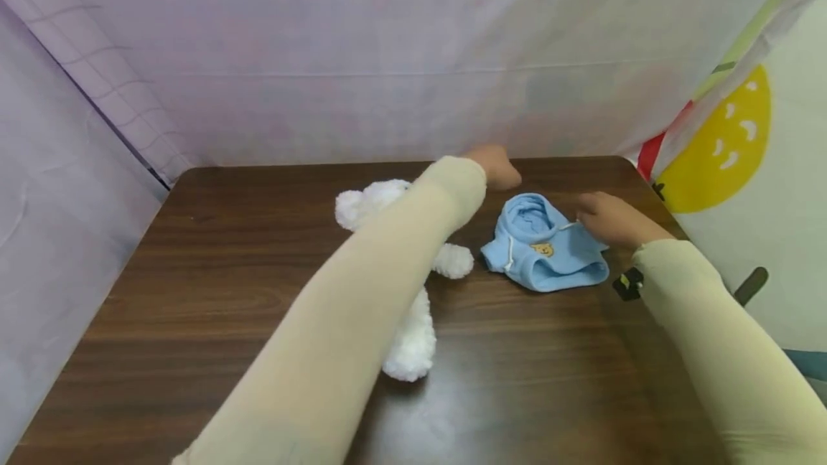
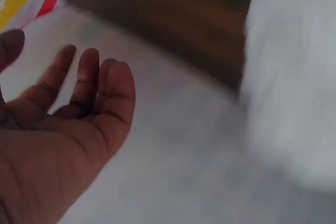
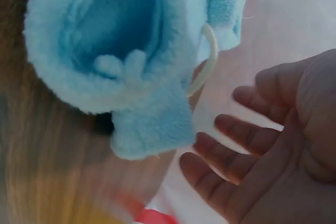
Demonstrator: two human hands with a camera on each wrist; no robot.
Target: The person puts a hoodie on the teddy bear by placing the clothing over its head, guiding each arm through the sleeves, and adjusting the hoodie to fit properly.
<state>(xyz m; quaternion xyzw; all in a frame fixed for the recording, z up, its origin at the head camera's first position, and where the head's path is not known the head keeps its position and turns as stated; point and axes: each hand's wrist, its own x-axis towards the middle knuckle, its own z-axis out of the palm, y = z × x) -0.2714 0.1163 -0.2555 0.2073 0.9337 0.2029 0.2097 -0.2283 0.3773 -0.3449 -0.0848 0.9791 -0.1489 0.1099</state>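
A small light blue hoodie (image 1: 568,257), with a bear picture and white drawstrings, lies on the right of the table. My right hand (image 1: 610,219) is at its right sleeve; in the right wrist view, this hand's (image 3: 278,140) loosely bent fingers come up to the hoodie's (image 3: 152,129) edge, and whether they touch it I cannot tell. My left hand (image 1: 496,167) hovers by the table's far edge, beyond the hoodie. Seen from the left wrist, that hand (image 2: 68,124) has relaxed fingers and holds nothing. A white plush toy (image 1: 413,343) lies partly hidden beneath my left forearm.
The brown wooden table (image 1: 194,271) meets a pale cloth backdrop (image 1: 323,113) at its far edge. On the right side hangs another cloth with a yellow fruit print (image 1: 723,149). A small black object (image 1: 628,284) shows at my right sleeve.
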